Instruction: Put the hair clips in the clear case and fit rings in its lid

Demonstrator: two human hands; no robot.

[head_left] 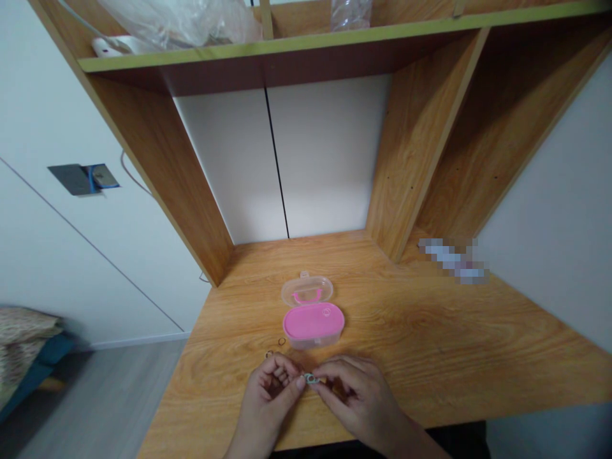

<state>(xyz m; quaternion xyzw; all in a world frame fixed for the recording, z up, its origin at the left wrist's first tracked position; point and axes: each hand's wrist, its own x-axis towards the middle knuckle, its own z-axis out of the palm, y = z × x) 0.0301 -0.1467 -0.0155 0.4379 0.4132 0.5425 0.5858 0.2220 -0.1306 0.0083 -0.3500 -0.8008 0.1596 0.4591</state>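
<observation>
Both my hands meet low over the front of a wooden desk (430, 331). My left hand (270, 395) and my right hand (356, 392) pinch a small silvery metal piece (312, 379) between their fingertips, fingers curled. Just beyond them lies a small oval pink box (313, 323) with its clear lid (306, 290) flipped open behind it. Two small dark rings (281, 342) lie on the desk left of the box, close to my left hand.
The desk sits in a wooden alcove with side panels (191, 191) and a shelf (306, 48) overhead holding a plastic bag. A blurred item (454, 258) lies at the back right. Floor and a white wall are at the left.
</observation>
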